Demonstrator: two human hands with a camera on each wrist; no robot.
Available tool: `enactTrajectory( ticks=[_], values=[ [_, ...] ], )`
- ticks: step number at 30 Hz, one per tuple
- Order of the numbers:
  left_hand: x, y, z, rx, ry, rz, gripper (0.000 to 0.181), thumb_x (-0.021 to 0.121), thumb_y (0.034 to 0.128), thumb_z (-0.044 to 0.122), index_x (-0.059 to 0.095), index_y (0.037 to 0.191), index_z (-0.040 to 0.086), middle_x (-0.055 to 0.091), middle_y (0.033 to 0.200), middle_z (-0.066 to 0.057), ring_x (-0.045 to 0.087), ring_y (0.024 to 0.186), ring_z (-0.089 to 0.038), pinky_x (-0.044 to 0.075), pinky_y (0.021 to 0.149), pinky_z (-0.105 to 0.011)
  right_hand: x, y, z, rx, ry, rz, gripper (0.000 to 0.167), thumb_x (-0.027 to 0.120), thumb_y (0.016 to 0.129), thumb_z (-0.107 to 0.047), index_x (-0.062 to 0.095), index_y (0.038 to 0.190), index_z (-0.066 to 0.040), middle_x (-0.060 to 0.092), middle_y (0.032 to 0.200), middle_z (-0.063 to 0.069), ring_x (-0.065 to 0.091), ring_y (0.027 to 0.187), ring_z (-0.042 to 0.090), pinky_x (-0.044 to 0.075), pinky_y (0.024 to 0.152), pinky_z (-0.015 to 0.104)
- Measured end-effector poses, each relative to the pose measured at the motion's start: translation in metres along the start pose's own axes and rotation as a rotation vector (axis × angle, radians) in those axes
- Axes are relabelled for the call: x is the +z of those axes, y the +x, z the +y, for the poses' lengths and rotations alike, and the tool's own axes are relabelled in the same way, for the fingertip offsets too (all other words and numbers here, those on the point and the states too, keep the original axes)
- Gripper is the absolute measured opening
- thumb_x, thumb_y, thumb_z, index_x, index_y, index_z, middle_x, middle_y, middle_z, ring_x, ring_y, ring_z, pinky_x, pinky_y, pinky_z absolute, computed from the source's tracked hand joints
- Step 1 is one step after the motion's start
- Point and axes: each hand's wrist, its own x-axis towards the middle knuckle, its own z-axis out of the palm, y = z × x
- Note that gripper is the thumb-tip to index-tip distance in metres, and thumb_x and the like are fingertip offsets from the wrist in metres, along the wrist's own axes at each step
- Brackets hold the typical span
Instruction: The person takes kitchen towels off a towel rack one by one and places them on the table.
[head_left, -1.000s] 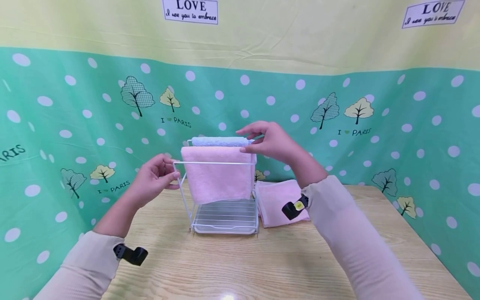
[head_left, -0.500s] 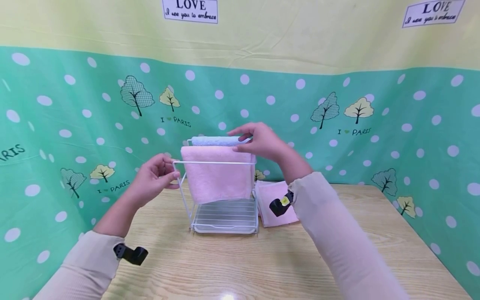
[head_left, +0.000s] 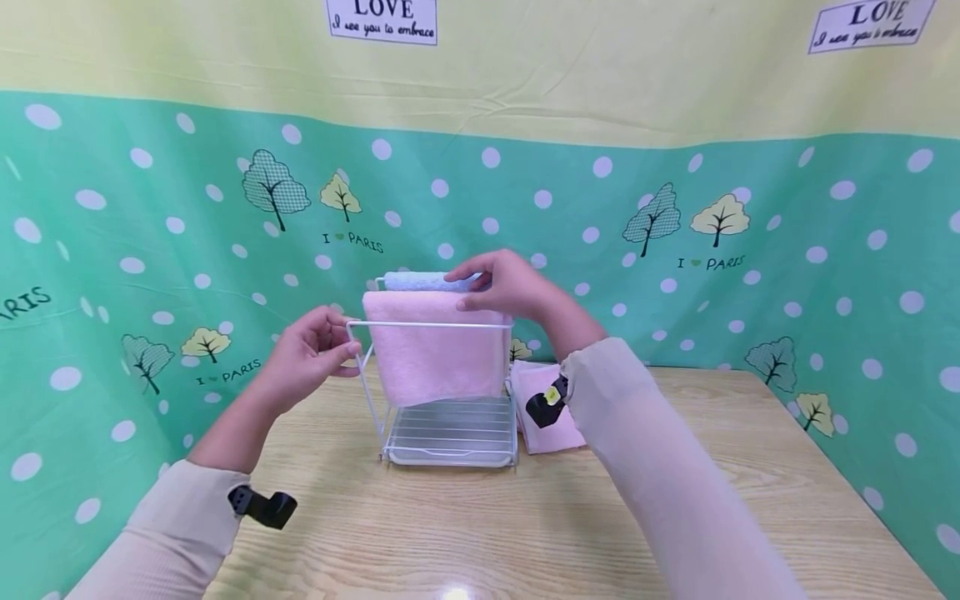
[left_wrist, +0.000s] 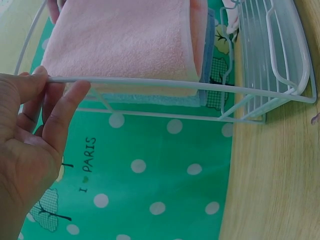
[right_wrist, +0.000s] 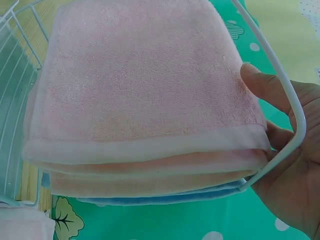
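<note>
A pink towel (head_left: 442, 358) hangs folded over a bar of a white wire rack (head_left: 431, 324). Behind it, a light blue towel (head_left: 416, 281) hangs over the back bar. My left hand (head_left: 315, 350) pinches the rack's upper left corner, the thumb and fingers meeting on the wire in the left wrist view. At the top of the pink towel, my right hand (head_left: 510, 287) has its thumb (right_wrist: 255, 80) at the fold and its other fingers curled behind, partly hidden by the towel and the rack wire.
Beside the rack's right side, another folded pink towel (head_left: 551, 429) lies on the wooden table (head_left: 465, 525). A pale tray (head_left: 450, 457) sits in the rack's base under wire slats. A green polka-dot cloth (head_left: 555, 167) hangs behind.
My right hand has moved left along the top of the pink towel and slightly down. The left hand keeps its hold on the rack, and the towels look unchanged.
</note>
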Motion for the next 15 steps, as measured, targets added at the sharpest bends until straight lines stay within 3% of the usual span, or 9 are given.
enactTrajectory(
  ticks=[7, 15],
  values=[
    [0.000, 0.000, -0.001, 0.003, 0.001, 0.003, 0.019, 0.065, 0.0915, -0.002, 0.051, 0.103, 0.004, 0.056, 0.090, -0.015, 0.062, 0.080, -0.019, 0.062, 0.069, -0.042, 0.006, 0.009, 0.000, -0.033, -0.061, -0.028, 0.033, 0.079, 0.083, -0.013, 0.073, 0.115, -0.019, 0.068, 0.113, -0.003, 0.062, 0.097, 0.016, 0.055, 0.083, 0.027],
    [0.001, 0.000, -0.001, -0.013, 0.017, 0.009, 0.020, 0.065, 0.0917, 0.000, 0.051, 0.105, 0.004, 0.054, 0.090, -0.018, 0.061, 0.080, -0.020, 0.062, 0.069, -0.040, 0.010, 0.013, -0.006, -0.010, -0.085, -0.041, 0.032, 0.080, 0.083, -0.017, 0.073, 0.114, -0.023, 0.067, 0.110, -0.004, 0.062, 0.095, 0.015, 0.056, 0.081, 0.028]
  ],
)
